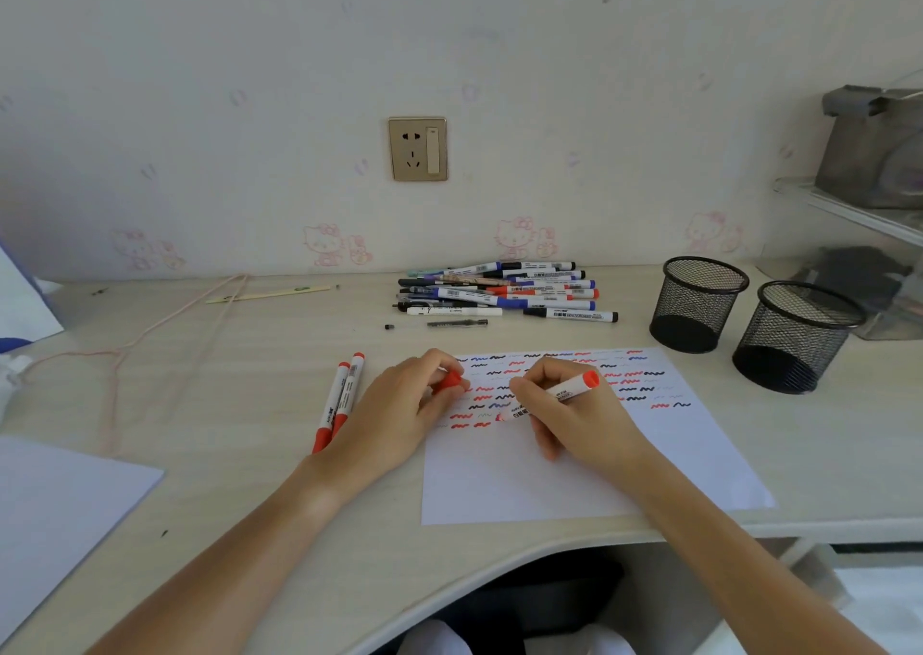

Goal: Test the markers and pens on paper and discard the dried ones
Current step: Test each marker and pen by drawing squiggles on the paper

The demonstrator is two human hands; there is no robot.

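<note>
Right hand (564,412) grips a red marker (564,393) on paper (574,469); left hand (399,414) pinches its cap (451,381).

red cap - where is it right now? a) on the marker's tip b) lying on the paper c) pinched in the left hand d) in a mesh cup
c: the left hand pinches the red cap in its fingertips, while the right hand holds the uncapped marker with its tip on the paper.
</note>
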